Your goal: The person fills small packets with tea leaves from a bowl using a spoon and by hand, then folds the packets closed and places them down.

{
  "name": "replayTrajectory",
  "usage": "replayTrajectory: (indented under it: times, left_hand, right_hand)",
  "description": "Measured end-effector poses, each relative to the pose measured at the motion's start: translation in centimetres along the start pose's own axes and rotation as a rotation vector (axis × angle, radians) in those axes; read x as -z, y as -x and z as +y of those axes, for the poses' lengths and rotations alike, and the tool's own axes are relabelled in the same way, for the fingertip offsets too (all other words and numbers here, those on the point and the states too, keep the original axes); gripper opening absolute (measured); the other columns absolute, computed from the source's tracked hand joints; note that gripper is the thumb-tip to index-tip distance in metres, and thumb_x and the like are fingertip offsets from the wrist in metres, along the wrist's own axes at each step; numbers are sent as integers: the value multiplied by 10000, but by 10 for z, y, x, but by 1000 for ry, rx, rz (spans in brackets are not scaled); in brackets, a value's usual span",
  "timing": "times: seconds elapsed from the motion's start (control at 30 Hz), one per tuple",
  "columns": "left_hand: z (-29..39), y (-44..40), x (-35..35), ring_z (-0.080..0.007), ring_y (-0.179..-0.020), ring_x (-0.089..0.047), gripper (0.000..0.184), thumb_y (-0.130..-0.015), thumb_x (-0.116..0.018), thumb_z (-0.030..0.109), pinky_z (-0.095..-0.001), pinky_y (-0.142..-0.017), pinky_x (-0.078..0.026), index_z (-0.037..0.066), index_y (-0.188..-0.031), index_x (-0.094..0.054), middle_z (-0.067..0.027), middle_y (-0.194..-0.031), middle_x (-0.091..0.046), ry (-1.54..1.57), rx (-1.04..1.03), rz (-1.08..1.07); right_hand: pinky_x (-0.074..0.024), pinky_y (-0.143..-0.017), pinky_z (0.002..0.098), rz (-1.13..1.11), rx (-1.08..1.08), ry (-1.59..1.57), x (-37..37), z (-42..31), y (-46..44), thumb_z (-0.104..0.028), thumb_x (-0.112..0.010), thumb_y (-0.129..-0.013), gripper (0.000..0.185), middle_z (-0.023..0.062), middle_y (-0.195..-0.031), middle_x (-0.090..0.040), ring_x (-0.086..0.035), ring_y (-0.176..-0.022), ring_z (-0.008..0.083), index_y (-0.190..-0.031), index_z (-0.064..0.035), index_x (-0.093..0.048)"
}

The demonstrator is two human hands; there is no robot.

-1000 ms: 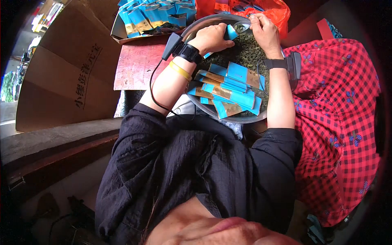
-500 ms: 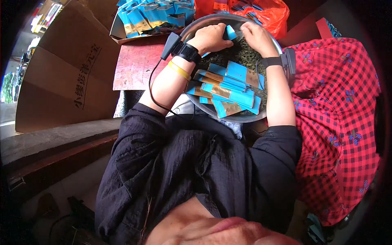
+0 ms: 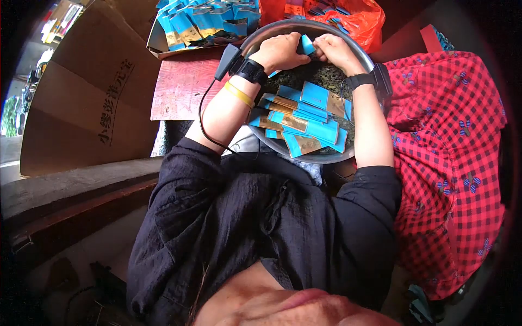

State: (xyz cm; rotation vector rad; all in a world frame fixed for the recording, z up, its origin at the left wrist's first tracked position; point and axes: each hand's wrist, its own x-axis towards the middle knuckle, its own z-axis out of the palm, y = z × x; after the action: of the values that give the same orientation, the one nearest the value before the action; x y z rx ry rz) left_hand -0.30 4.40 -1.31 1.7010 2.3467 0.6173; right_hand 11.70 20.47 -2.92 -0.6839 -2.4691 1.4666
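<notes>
My left hand [image 3: 283,52] is closed round a blue packet [image 3: 307,44] over the back of a round metal basin [image 3: 363,53]. Right beside the packet's end is my right hand [image 3: 334,51], its fingers pinched together; what they hold, if anything, is too small to tell. Dark green dried leaves [image 3: 326,75] lie in the basin. A pile of blue and gold packets [image 3: 307,125] rests on the leaves at the basin's near side.
An open box of upright blue packets [image 3: 204,24] stands on a red board [image 3: 179,89] at the back left. A red plastic bag [image 3: 364,24] holds more packets. At left is a large cardboard piece [image 3: 81,103]; red checked cloth [image 3: 446,163] lies at right.
My right hand has moved left and down from the basin's back rim to the packet's end. My left hand has stayed in place with the packet.
</notes>
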Motion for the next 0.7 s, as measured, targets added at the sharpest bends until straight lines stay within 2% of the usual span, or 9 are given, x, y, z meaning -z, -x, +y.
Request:
replayTrajectory:
  times: [0.07,0.23,0.3,0.33,0.4,0.47,0.53,0.6,0.7]
  left_hand:
    - [-1,0,-1,-368,-974,-630,640,-769,-688,472,-435,-851,-497,26,-1202,-534,-226,-1036,-650,5,-7,13]
    - [1,1,1,-363,-971,-631,623,-774,-683,478,-434,-848,-496,31,-1183,-542,-218,-1017,-658,7,8,-6]
    - [1,2,1,-338,-970,-642,551,-751,-691,451,-433,-836,-508,23,-1072,-562,-199,-1001,-664,9,-6,27]
    - [1,2,2,-338,-970,-642,551,-751,-691,451,-433,-836,-508,23,-1072,-562,-199,-1001,-664,8,-8,26]
    - [0,0,2,-366,-969,-632,631,-772,-689,478,-435,-847,-496,30,-1190,-538,-219,-1011,-659,13,4,-10]
    - [0,1,0,-367,-970,-631,645,-769,-691,479,-436,-848,-496,26,-1200,-531,-221,-1017,-657,-1,-4,9]
    - [0,2,0,-369,-972,-630,659,-767,-694,479,-438,-850,-496,22,-1211,-524,-223,-1024,-655,-16,-13,28]
    - [0,1,1,-341,-979,-640,565,-751,-694,453,-434,-842,-505,15,-1083,-562,-206,-1007,-662,9,-9,18]
    - [-1,2,-1,-344,-968,-642,560,-751,-694,454,-437,-839,-506,13,-1069,-562,-207,-1001,-663,8,-25,51]
  right_hand:
    - [-510,-612,286,65,9,-5,6,0,1,-290,-508,-956,304,72,-763,-655,-625,-666,141,-947,-7,-619]
    - [-506,-625,295,219,44,76,19,0,0,-325,-500,-952,324,69,-716,-661,-643,-681,150,-942,-28,-628]
    - [-479,-580,241,392,115,272,24,1,0,-286,-490,-977,292,21,-692,-612,-574,-609,93,-934,-25,-616]
    - [-481,-584,239,395,137,234,26,-1,0,-291,-496,-975,300,25,-697,-617,-580,-619,94,-929,-22,-620]
    - [-483,-586,238,410,179,190,26,-4,1,-295,-500,-974,302,24,-697,-617,-584,-624,95,-930,-23,-623]
    - [-484,-588,237,422,221,146,23,-8,3,-299,-504,-973,303,23,-697,-616,-587,-628,95,-932,-24,-626]
    - [-484,-603,239,287,329,67,17,-12,4,-304,-513,-970,305,22,-697,-614,-588,-642,92,-938,-24,-630]
    - [-482,-611,240,295,331,116,10,-15,6,-301,-514,-970,301,21,-699,-614,-588,-649,90,-941,-24,-629]
    - [-477,-631,245,289,352,149,7,-19,9,-293,-515,-970,290,18,-703,-615,-586,-664,84,-956,-26,-629]
